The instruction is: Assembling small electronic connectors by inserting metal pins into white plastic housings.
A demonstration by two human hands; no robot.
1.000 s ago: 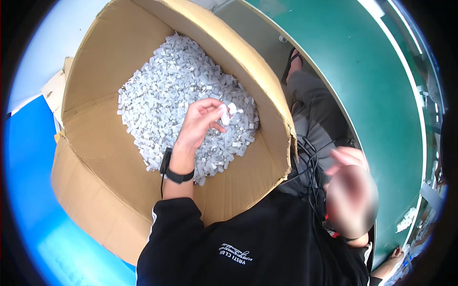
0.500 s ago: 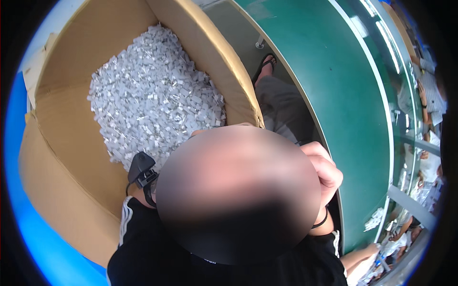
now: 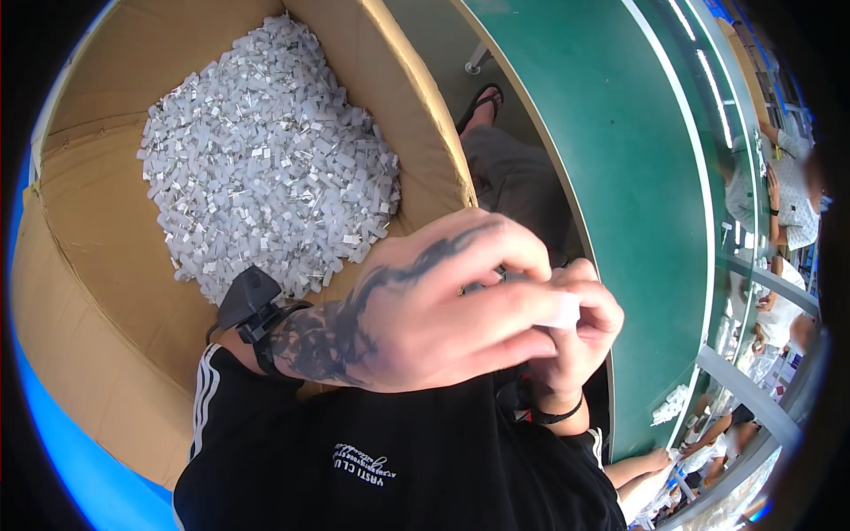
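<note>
My left hand (image 3: pixel 443 310), with a dark tattoo along its back and wrist, reaches across to the right in front of my chest. Its fingers are bent and closed at a small white plastic piece (image 3: pixel 560 311). My right hand (image 3: pixel 595 310) meets it there, fingers curled in around the same piece, a black band on its wrist. The left hand hides part of the right palm. A black device (image 3: pixel 251 301) is strapped to my left wrist. Behind the hands, a large cardboard box (image 3: pixel 80 274) holds a heap of small white pieces (image 3: pixel 274 168), some with shiny metal parts.
A green worktop (image 3: pixel 611 133) curves along the right, with a small white pile (image 3: pixel 670 404) on it. Another person's forearm (image 3: pixel 642 467) rests by its near end. Several people sit beyond grey metal bars (image 3: pixel 753 394). A sandalled foot (image 3: pixel 482 108) shows between box and worktop.
A blurred patch covered most of both hands before; now they show, meeting at the white piece. The box and worktop have shifted slightly left and up in view.
</note>
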